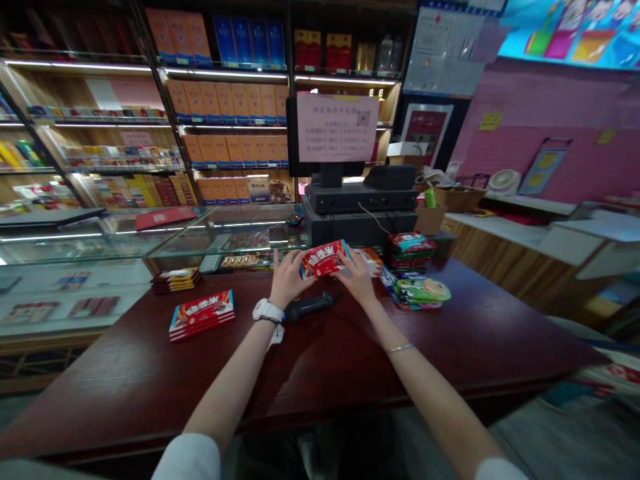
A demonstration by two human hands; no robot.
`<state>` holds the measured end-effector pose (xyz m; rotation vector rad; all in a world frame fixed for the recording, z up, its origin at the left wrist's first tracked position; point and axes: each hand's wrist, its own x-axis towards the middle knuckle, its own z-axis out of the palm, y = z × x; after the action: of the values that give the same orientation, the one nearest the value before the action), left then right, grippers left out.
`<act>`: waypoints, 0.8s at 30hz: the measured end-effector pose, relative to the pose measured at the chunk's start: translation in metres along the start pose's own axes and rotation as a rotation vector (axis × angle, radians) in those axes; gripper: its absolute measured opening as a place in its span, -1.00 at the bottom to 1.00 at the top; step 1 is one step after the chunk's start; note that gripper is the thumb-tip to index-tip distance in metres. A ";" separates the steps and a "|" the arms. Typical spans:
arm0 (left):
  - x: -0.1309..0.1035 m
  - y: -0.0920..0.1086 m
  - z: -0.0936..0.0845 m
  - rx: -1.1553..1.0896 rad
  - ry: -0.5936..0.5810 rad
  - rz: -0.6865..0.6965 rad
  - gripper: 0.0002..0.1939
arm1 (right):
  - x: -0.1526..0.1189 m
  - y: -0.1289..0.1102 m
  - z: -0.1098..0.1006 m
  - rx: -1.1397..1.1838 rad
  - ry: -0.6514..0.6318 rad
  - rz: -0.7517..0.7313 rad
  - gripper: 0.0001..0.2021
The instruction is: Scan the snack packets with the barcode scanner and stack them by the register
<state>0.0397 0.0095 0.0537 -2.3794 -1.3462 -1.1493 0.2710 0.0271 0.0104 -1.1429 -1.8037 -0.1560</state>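
Observation:
Between my two hands a red snack packet with white lettering and blue ends is held up above the dark red table. My left hand grips its left end, with one finger sticking up. On its right end are the fingers of my right hand. Below the packet lies a black handheld barcode scanner. To the left, a neat stack of matching red packets rests on the table. Behind the right hand sits an orange and white pack, partly hidden.
Green snack bags and a pile of red-green packets stand at the right. Yellow-red packets lie at the back left. Behind are a glass display case and a black cash register with a paper sign.

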 end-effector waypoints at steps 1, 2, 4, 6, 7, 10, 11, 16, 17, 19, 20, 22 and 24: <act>0.006 0.006 0.003 -0.010 -0.006 0.009 -0.39 | 0.001 0.006 -0.005 0.001 0.018 0.009 -0.44; 0.012 0.011 0.007 -0.019 -0.014 0.016 -0.42 | 0.001 0.014 -0.009 0.000 0.039 0.020 -0.45; 0.024 0.024 0.017 -0.040 -0.028 0.015 -0.49 | 0.000 0.029 -0.018 -0.008 0.077 0.041 -0.46; 0.034 0.037 0.030 -0.063 -0.040 0.000 -0.55 | -0.004 0.043 -0.025 -0.018 0.110 0.057 -0.48; 0.038 0.043 0.037 -0.073 -0.047 -0.008 -0.57 | -0.005 0.050 -0.028 -0.023 0.125 0.062 -0.49; 0.049 0.060 0.057 -0.098 -0.060 -0.030 -0.60 | -0.010 0.068 -0.035 -0.032 0.172 0.073 -0.51; 0.053 0.063 0.063 -0.107 -0.065 -0.040 -0.60 | -0.011 0.073 -0.036 -0.035 0.188 0.081 -0.52; 0.065 0.069 0.091 -0.168 -0.112 -0.060 -0.59 | -0.017 0.095 -0.036 -0.024 0.237 0.136 -0.53; 0.067 0.068 0.097 -0.174 -0.129 -0.056 -0.60 | -0.019 0.098 -0.035 -0.022 0.239 0.150 -0.53; 0.070 0.064 0.107 -0.175 -0.169 -0.050 -0.62 | -0.022 0.104 -0.032 -0.031 0.233 0.193 -0.54; 0.071 0.061 0.111 -0.174 -0.193 -0.050 -0.62 | -0.023 0.106 -0.030 -0.031 0.222 0.214 -0.54; 0.072 0.057 0.119 -0.161 -0.234 -0.058 -0.61 | -0.024 0.109 -0.025 -0.033 0.229 0.268 -0.55; 0.072 0.053 0.126 -0.149 -0.269 -0.069 -0.60 | -0.024 0.111 -0.021 -0.040 0.218 0.313 -0.56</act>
<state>0.1702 0.0877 0.0284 -2.6937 -1.4800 -1.0063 0.3707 0.0615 -0.0363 -1.3651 -1.4182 -0.1267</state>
